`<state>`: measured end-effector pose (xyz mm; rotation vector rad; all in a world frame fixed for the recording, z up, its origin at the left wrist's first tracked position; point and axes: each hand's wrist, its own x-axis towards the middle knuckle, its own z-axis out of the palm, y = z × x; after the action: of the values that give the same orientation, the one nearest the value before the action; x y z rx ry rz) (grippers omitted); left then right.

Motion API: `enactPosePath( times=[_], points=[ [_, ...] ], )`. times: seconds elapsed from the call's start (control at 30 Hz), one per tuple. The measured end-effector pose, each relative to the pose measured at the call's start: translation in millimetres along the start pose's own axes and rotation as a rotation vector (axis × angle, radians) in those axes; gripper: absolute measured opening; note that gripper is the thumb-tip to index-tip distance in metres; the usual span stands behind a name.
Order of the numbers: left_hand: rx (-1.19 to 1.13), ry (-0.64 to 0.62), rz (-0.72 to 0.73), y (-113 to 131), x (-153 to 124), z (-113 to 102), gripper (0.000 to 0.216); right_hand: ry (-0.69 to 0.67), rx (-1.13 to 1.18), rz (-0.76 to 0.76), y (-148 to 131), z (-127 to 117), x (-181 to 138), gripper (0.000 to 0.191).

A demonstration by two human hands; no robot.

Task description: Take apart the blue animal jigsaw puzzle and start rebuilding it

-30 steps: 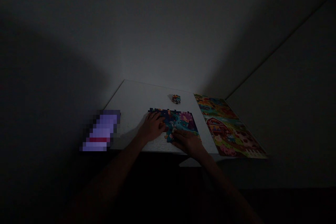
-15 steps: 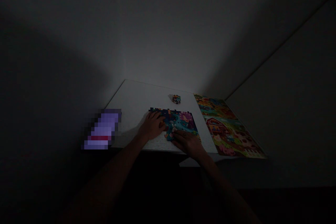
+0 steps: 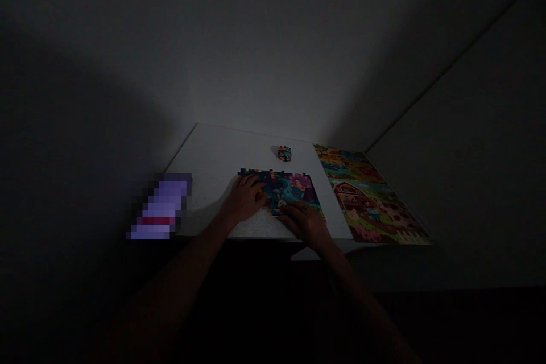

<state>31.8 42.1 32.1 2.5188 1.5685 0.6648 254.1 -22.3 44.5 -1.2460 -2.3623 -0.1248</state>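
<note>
A partly joined jigsaw puzzle [image 3: 294, 189] lies on the white table, with dark blue, teal and pink artwork and a white rabbit near its lower edge. My left hand [image 3: 244, 200] rests on the puzzle's left part, fingers spread and lying flat. At the lower edge, my right hand [image 3: 305, 222] has its fingers bent together over a puzzle piece [image 3: 279, 206] beside the rabbit. The fingers partly cover that piece, and the dim light hides its outline.
Behind the puzzle stands a small stack of puzzle pieces [image 3: 284, 153] on the white table [image 3: 222, 151]. Bright farm and animal pictures [image 3: 375, 210] lie along the right side. A blurred, lit screen [image 3: 160, 207] is at the left edge. A wall rises behind the table.
The piece under my right hand has moved up against the puzzle, and the lower edge there juts out less. My left hand stays on the left part. The view has shifted slightly.
</note>
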Motion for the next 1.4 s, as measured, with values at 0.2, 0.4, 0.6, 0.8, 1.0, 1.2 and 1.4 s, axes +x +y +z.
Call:
enactPosePath(
  times=[0.2, 0.4, 0.6, 0.8, 1.0, 1.2, 1.4],
  points=[
    [-0.008, 0.020, 0.000, 0.0, 0.3, 0.1, 0.035, -0.043, 0.162, 0.224, -7.3, -0.4, 5.6, 0.026],
    [-0.021, 0.033, 0.004, 1.3, 0.2, -0.7, 0.035, -0.073, 0.467, 0.513, -15.0, 3.1, 9.9, 0.033],
    [-0.023, 0.034, 0.005, -0.3, 0.6, 1.6, 0.036, -0.078, 0.702, 0.630, -16.3, 2.7, 17.9, 0.038],
    [0.002, 0.046, 0.024, -2.4, 0.8, 3.1, 0.034, -0.073, 0.854, 0.721, -15.1, 0.2, 23.0, 0.036],
    [-0.013, 0.038, 0.016, -2.5, 1.2, 3.8, 0.034, -0.103, 0.867, 0.766, -19.8, -7.4, 24.4, 0.038],
    [-0.020, 0.023, 0.016, -1.6, 1.7, 2.5, 0.035, -0.077, 0.910, 0.748, -17.2, -12.7, 23.2, 0.038],
    [-0.032, 0.023, -0.003, -1.1, 2.3, 2.6, 0.034, 0.015, 0.886, 0.696, 6.1, -15.0, 30.6, 0.039]
  ],
)
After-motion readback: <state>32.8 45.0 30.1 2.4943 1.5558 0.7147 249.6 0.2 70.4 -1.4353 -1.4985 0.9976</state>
